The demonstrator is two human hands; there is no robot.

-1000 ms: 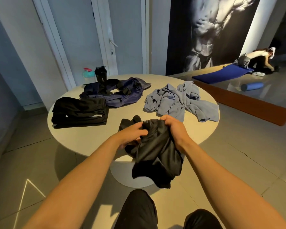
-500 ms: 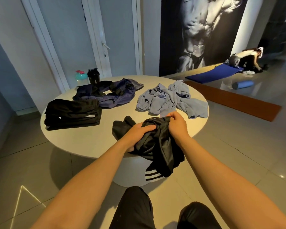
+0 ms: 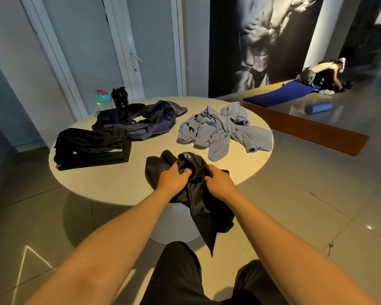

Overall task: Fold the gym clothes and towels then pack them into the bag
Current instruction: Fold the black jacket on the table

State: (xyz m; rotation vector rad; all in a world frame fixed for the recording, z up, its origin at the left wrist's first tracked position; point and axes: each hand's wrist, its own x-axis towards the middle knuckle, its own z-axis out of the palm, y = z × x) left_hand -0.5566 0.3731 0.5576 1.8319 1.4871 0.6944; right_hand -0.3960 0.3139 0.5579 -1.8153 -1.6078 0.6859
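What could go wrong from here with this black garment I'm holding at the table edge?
1. The black garment is bunched in the left hand and right hand, with much of it hanging off the table; it may slip floorward or fold creased.
2. The crumpled grey-blue pile lies close beside it; spreading the garment out could snag it.

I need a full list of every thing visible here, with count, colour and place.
table: one, off-white, centre.
folded garment: one, black, table left.
bag: one, navy, table far side.
crumpled clothes: one pile, grey-blue, table right.
shaker bottle: one, black, behind the bag.
water bottle: one, teal, beside the shaker.
blue mat: one, blue, floor far right.
brown mat: one, brown, floor right.
foam roller: one, blue, between the mats.
other person: one, kneeling by blue mat.
loose garment: one, black, over near table edge.
left hand: grips the loose garment.
right hand: grips the loose garment.
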